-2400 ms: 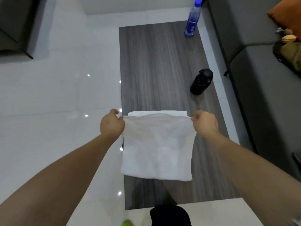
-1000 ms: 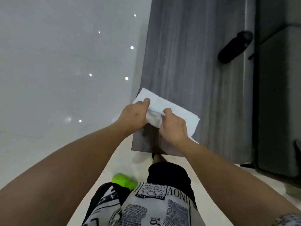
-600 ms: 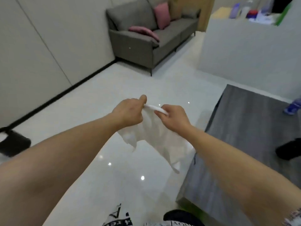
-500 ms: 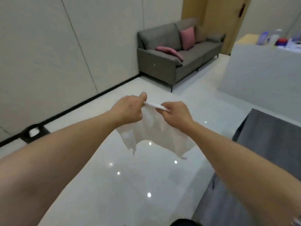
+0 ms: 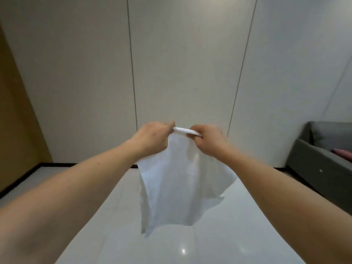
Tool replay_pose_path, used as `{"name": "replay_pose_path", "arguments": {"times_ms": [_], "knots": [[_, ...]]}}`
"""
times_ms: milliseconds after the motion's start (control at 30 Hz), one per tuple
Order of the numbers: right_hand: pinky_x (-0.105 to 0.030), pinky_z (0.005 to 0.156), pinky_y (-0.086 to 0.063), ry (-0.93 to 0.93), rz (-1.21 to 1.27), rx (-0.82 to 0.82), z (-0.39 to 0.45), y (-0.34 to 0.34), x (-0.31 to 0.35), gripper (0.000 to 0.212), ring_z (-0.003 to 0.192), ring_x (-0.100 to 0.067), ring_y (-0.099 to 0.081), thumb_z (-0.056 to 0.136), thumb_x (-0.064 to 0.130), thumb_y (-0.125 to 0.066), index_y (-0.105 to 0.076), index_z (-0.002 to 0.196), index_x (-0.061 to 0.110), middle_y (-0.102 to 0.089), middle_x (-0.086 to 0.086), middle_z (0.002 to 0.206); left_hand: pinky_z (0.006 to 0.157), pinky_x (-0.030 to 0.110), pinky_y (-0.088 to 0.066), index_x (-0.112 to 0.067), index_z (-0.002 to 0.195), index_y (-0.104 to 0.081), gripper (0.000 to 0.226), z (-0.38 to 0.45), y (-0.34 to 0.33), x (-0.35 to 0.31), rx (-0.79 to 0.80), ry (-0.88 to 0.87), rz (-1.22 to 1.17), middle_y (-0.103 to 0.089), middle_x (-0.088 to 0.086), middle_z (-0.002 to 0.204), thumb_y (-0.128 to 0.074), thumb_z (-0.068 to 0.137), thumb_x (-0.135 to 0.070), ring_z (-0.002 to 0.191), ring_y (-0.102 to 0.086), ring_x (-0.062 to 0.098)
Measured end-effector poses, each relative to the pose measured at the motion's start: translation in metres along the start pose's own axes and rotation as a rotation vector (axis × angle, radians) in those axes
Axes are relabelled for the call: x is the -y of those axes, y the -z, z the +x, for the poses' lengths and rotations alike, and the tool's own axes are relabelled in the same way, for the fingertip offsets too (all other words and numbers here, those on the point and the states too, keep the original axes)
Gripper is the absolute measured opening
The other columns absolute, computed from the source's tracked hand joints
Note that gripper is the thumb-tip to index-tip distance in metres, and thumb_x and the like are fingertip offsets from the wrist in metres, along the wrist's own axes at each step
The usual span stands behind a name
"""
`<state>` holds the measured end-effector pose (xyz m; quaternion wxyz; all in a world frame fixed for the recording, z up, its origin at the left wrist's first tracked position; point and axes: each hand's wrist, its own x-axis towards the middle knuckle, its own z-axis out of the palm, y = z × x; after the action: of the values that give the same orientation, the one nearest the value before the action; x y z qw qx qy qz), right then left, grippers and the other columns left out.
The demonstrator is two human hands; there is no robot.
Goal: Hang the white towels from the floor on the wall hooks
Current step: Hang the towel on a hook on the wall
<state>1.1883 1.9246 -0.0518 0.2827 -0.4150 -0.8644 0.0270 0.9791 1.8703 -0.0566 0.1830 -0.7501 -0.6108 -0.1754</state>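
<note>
Held out at chest height before the panelled wall (image 5: 190,63): white towel (image 5: 175,187), long axis vertical, hanging down over the glossy floor (image 5: 190,248), lower corners pointing down. Gripped at its bunched top edge by left hand (image 5: 152,139) and right hand (image 5: 208,140), fists close together. Grey sofa (image 5: 323,159) at far right

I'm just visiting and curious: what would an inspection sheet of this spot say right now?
Surface: glossy white floor, with light reflections.
Job's things: white towel hangs in the air from its top edge; no wall hooks seen.
Clutter: nothing seen.
Hands: left hand and right hand each pinch the towel's bunched top edge, close together.
Cables: nothing seen.
Surroundings: panelled wall ahead, grey sofa at right with a pink cushion.
</note>
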Motion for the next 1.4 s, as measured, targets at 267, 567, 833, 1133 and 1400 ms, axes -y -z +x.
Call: {"name": "replay_pose_path", "arguments": {"times_ms": [267, 567, 833, 1133, 1400], "knots": [[-0.033, 0.066, -0.051, 0.286, 0.281, 0.172, 0.185, -0.107, 0.099, 0.014, 0.073, -0.02, -0.061, 0.086, 0.035, -0.061, -0.074, 0.087, 0.031, -0.066, 0.006, 0.069, 0.054, 0.037, -0.034, -0.026, 0.086, -0.031, 0.018, -0.016, 0.024, 0.178, -0.003, 0.343, 0.205, -0.057, 0.004, 0.074, -0.037, 0.1, -0.036, 0.064, -0.051, 0.032], [-0.031, 0.06, -0.046, 0.53, 0.414, 0.286, 0.28, -0.226, 0.255, 0.029, 0.071, -0.02, -0.059, 0.087, 0.043, -0.059, -0.056, 0.059, 0.039, -0.057, 0.009, 0.061, 0.049, 0.037, -0.033, -0.024, 0.081, -0.033, 0.026, -0.103, 0.055, 0.325, 0.022, 0.617, 0.358, -0.044, -0.005, 0.061, -0.033, 0.099, -0.043, 0.056, -0.047, 0.025], [-0.026, 0.048, -0.036, 0.682, 0.525, 0.323, 0.348, -0.32, 0.432, 0.028, 0.058, -0.01, -0.056, 0.089, 0.049, -0.06, -0.061, 0.064, 0.035, -0.06, 0.01, 0.059, 0.048, 0.029, -0.041, -0.029, 0.076, -0.043, 0.044, -0.187, 0.105, 0.481, 0.003, 0.737, 0.47, -0.05, -0.009, 0.06, -0.038, 0.088, -0.071, 0.054, -0.049, 0.008], [-0.041, 0.06, -0.055, 0.769, 0.504, 0.349, 0.444, -0.42, 0.608, 0.034, 0.063, -0.013, -0.058, 0.088, 0.055, -0.055, -0.066, 0.072, 0.027, -0.062, 0.008, 0.064, 0.051, 0.033, -0.044, -0.03, 0.072, -0.043, 0.046, -0.249, 0.142, 0.672, 0.002, 0.893, 0.524, -0.053, -0.008, 0.063, -0.039, 0.085, -0.073, 0.058, -0.052, 0.01], [-0.035, 0.057, -0.05, 0.874, 0.556, 0.389, 0.544, -0.528, 0.712, 0.031, 0.062, -0.011, -0.058, 0.091, 0.052, -0.056, -0.066, 0.073, 0.029, -0.061, 0.009, 0.064, 0.048, 0.025, -0.032, -0.031, 0.069, -0.046, 0.042, -0.27, 0.129, 0.828, -0.001, 0.951, 0.583, -0.05, -0.011, 0.06, -0.046, 0.088, -0.068, 0.057, -0.05, 0.008]]}}
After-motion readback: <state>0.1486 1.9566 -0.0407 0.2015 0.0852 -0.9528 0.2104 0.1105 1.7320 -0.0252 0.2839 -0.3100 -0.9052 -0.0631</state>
